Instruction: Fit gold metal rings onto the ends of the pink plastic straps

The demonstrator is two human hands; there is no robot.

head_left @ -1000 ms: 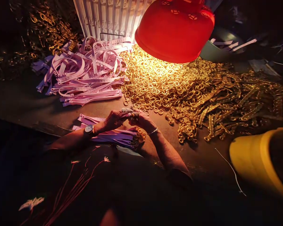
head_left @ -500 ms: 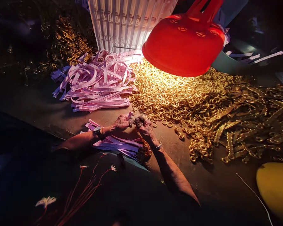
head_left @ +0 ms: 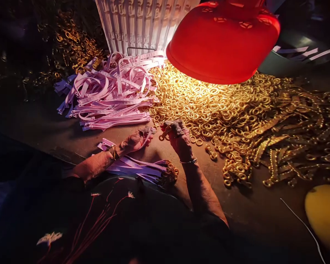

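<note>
My left hand (head_left: pixel 136 140) is closed round the end of a pink strap (head_left: pixel 147 135), with a watch on its wrist. My right hand (head_left: pixel 178 137) sits a little to the right, fingers pinched on a gold ring (head_left: pixel 162 136) at the near edge of the big heap of gold rings (head_left: pixel 209 106). The two hands are slightly apart. Under my forearms lies a small stack of pink straps (head_left: pixel 139 167) with gold rings at their right ends. A loose pile of pink straps (head_left: pixel 112 91) lies further back on the left.
A red lamp shade (head_left: pixel 222 40) hangs over the ring heap. A white ribbed container (head_left: pixel 137 24) stands at the back. Gold chain-like strips (head_left: pixel 291 139) spread to the right. A yellow object (head_left: pixel 324 212) sits at the lower right, a thin wire (head_left: pixel 299 220) beside it.
My hands were pressed together on the strap end; now they have drawn apart, the right hand moving right toward the ring heap with a ring. The view has shifted slightly.
</note>
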